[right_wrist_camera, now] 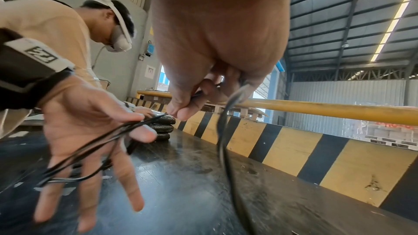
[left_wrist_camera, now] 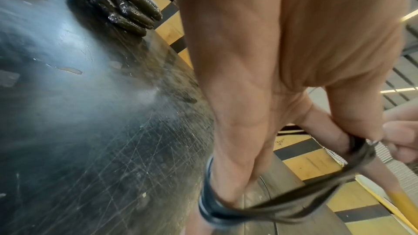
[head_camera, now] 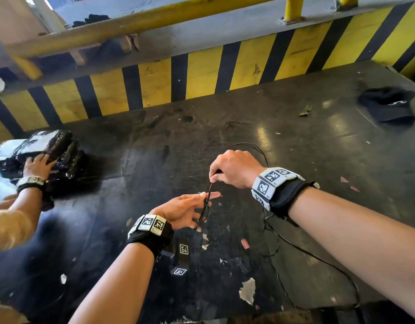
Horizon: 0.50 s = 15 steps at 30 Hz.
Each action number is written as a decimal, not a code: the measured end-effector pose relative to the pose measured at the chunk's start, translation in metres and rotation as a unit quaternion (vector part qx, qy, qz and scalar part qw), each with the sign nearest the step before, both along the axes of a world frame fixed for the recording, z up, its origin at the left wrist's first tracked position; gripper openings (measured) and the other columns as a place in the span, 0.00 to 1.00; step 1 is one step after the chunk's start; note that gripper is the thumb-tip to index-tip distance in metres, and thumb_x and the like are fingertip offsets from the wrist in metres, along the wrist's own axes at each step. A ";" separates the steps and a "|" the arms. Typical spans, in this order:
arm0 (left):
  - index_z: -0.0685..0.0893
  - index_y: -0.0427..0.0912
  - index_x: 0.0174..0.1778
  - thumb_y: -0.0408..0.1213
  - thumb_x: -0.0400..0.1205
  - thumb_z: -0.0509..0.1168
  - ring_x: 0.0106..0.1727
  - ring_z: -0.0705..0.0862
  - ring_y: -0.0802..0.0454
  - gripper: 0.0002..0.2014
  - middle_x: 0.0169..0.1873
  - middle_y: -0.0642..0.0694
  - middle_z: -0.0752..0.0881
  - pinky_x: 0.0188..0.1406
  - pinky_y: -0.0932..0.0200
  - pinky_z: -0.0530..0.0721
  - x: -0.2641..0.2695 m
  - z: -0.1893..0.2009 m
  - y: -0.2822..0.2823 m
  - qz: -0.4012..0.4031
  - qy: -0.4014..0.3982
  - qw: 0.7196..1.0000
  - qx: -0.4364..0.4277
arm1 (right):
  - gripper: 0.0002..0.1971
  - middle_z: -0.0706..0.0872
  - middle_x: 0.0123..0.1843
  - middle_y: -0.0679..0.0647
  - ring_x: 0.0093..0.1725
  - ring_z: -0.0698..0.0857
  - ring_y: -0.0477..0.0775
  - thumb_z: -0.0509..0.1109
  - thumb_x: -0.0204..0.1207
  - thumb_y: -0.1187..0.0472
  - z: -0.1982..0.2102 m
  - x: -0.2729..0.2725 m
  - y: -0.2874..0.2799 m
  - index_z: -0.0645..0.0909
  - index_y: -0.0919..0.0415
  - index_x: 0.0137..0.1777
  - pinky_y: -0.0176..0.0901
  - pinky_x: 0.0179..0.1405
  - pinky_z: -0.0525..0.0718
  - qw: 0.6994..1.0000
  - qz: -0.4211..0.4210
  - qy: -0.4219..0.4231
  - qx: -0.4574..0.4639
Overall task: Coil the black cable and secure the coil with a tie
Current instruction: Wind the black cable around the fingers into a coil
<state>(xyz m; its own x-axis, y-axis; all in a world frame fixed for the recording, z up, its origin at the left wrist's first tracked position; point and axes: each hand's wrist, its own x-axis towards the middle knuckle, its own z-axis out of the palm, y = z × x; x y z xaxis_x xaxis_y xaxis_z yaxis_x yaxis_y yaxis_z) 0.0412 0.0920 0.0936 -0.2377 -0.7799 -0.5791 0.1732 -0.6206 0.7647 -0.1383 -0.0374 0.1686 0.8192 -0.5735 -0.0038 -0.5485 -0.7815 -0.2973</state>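
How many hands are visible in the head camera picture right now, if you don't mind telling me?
3. The left hand is low in the centre with the black cable looped over its spread fingers. The right hand pinches that cable just above. Another person's hand rests on black packages at far left.

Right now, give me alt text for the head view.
Black cable loops wind around the left hand's spread fingers while the right hand pinches the strand above, over a scuffed black table.
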 end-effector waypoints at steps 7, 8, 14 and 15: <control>0.87 0.54 0.72 0.60 0.75 0.76 0.65 0.77 0.31 0.30 0.79 0.37 0.73 0.70 0.19 0.73 -0.006 -0.001 0.004 -0.064 0.030 0.997 0.029 | 0.08 0.92 0.50 0.47 0.51 0.90 0.57 0.76 0.75 0.42 0.006 0.009 -0.011 0.92 0.41 0.49 0.49 0.49 0.83 0.999 0.003 -0.031 -0.011; 0.87 0.53 0.71 0.60 0.75 0.76 0.66 0.76 0.29 0.29 0.79 0.36 0.72 0.72 0.16 0.68 -0.008 0.002 0.005 -0.072 0.037 0.996 0.024 | 0.08 0.92 0.49 0.45 0.50 0.90 0.56 0.77 0.74 0.42 0.006 0.009 -0.013 0.92 0.41 0.49 0.48 0.48 0.84 0.999 0.004 -0.037 -0.008; 0.89 0.49 0.65 0.55 0.81 0.72 0.74 0.68 0.23 0.20 0.86 0.24 0.61 0.73 0.10 0.59 -0.015 0.025 0.010 -0.059 0.112 0.992 -0.014 | 0.05 0.93 0.44 0.40 0.46 0.90 0.48 0.79 0.71 0.42 -0.010 0.011 -0.028 0.92 0.37 0.45 0.51 0.47 0.89 0.996 -0.009 -0.071 0.055; 0.89 0.49 0.64 0.54 0.82 0.71 0.76 0.67 0.22 0.18 0.86 0.23 0.59 0.73 0.12 0.61 -0.015 0.029 0.011 -0.053 0.127 0.990 -0.024 | 0.04 0.93 0.43 0.39 0.46 0.90 0.46 0.80 0.71 0.42 -0.017 0.010 -0.031 0.93 0.37 0.44 0.51 0.47 0.89 0.994 -0.016 -0.078 0.074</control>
